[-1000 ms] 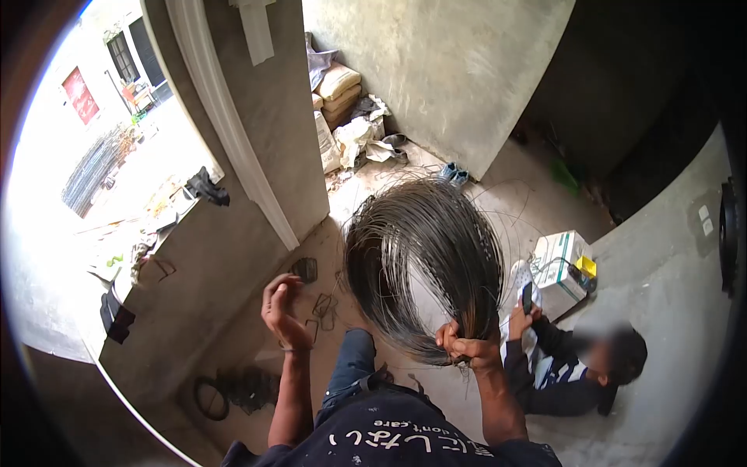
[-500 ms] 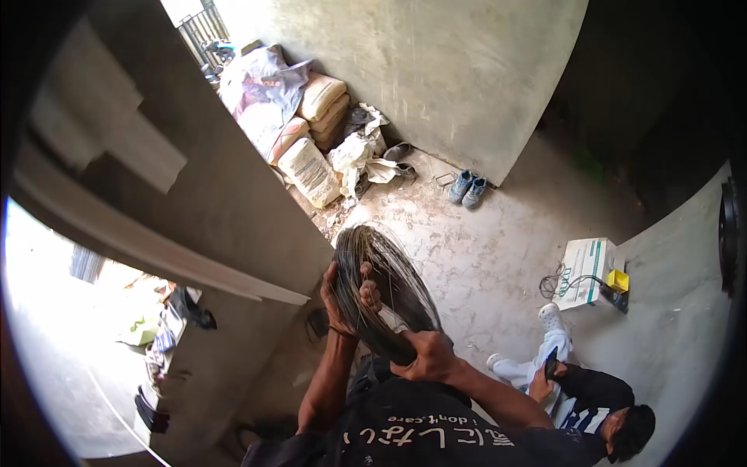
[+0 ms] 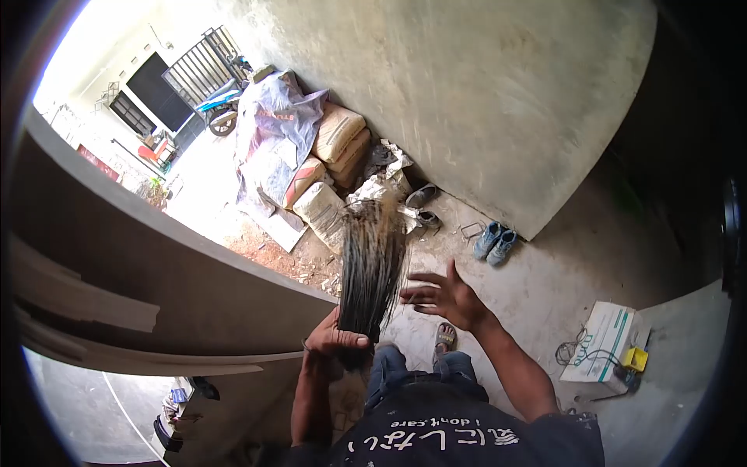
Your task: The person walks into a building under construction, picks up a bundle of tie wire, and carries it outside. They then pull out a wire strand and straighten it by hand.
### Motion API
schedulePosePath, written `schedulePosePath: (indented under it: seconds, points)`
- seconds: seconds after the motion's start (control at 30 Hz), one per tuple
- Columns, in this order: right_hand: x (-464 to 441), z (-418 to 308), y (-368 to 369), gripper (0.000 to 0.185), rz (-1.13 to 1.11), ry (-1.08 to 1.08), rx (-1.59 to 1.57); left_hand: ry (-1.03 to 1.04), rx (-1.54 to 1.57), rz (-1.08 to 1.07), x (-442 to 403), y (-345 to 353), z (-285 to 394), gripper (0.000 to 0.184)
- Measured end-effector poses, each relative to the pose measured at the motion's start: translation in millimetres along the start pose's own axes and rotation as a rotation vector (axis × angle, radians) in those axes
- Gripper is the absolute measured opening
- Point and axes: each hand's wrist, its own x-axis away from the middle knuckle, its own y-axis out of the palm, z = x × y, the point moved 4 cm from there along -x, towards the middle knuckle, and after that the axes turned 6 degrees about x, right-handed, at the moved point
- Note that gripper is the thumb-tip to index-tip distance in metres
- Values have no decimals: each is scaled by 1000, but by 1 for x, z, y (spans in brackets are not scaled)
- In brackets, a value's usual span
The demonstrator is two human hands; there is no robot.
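A thick bundle of thin dark wires (image 3: 372, 268) stands nearly upright in front of my body, its brownish far ends loose and splayed. My left hand (image 3: 338, 341) is closed around its lower end, the thumb lying across the strands. Just right of the bundle, my right hand (image 3: 447, 300) is open with its fingers stretched toward the wires. A small gap seems to separate its fingertips from the strands, and it holds nothing.
Stacked sacks (image 3: 338, 140) under a plastic sheet (image 3: 276, 117) line the wall, with blue shoes (image 3: 496, 243) nearby. A white box (image 3: 599, 342) with a cable stands right. A dark wall edge (image 3: 194, 288) runs close on my left. Outside, a motorcycle (image 3: 220, 105) is parked by a gate.
My right hand has let go of the bundle and opened beside it. The bundle, curved before, now stands straighter in my left hand. The view has shifted; the seated person is out of sight.
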Motion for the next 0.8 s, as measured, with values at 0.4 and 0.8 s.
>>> schedulePosePath:
  seconds: [0.4,0.8]
  points:
    - [-170,-94,-18,26,304,49,-194,-388,-36,-374,-136,-122,-33,69]
    - [-372,-176,-41,36,308,-11,81,116,-60,191,-255,-228,81,41]
